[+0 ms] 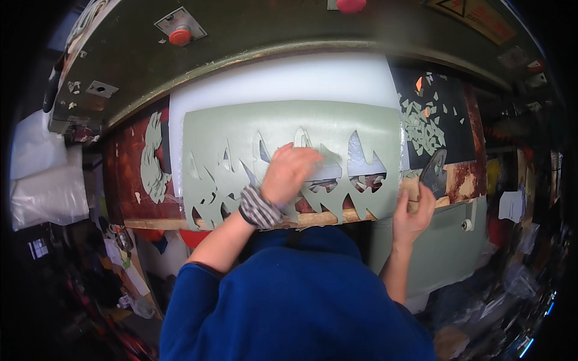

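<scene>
A pale green sheet [241, 123] with several rows of pointed cut-outs lies across the work surface in front of me. Over its middle is my left hand [292, 171], wearing a checked cuff at the wrist. Its fingers are smeared by motion beside a raised green flap [329, 155], so their grip does not show. At the sheet's right edge, my right hand [414, 219] has its fingers closed on a dark, curved piece [432, 174], which looks like a cutting die. A tan block-like part [413, 194] sits by the fingertips.
A white board [271, 81] lies under the sheet. Green scraps [424, 129] are scattered on a black pad at the right; stacked green pieces [153, 159] lie at the left. A dark green machine beam [259, 27] with a red button [180, 36] spans the far side.
</scene>
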A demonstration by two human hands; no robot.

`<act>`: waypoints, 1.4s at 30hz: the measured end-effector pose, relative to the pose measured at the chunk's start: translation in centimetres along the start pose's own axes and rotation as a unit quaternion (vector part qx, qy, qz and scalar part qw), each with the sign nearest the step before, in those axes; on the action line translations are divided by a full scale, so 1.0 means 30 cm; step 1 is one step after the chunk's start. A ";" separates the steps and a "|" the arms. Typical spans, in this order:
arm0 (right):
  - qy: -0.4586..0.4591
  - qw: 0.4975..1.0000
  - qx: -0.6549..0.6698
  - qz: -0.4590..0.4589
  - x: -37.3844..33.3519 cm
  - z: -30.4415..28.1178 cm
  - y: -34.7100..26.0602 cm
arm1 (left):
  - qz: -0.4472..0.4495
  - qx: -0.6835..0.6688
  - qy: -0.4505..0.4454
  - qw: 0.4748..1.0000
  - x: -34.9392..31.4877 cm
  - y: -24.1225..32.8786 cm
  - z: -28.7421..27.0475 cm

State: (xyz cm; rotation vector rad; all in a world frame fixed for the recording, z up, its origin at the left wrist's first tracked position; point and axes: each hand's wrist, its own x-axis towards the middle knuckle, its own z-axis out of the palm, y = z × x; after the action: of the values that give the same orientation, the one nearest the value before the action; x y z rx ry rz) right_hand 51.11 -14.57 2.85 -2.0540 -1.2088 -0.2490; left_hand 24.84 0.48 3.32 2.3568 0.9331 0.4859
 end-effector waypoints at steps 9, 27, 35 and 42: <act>-0.122 0.929 0.337 -0.096 -0.013 0.056 -0.406 | -0.230 -0.550 0.167 0.785 -0.034 -0.027 -0.140; -0.456 0.791 0.340 0.226 -0.224 0.047 -0.449 | -0.169 -0.194 0.259 0.931 -0.400 -0.133 -0.359; -0.523 0.691 0.426 0.261 -0.159 0.231 -0.424 | 0.122 0.107 0.040 0.986 -0.277 -0.136 -0.162; -0.416 0.368 0.742 0.376 -0.154 0.248 -0.420 | 0.063 0.036 0.068 0.995 -0.290 -0.102 -0.118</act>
State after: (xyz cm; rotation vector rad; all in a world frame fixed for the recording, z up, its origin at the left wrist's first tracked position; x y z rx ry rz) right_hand 36.88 -9.01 1.41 -0.5659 -0.2262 1.8363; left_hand 15.45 -2.57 3.12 2.4836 0.8772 0.6813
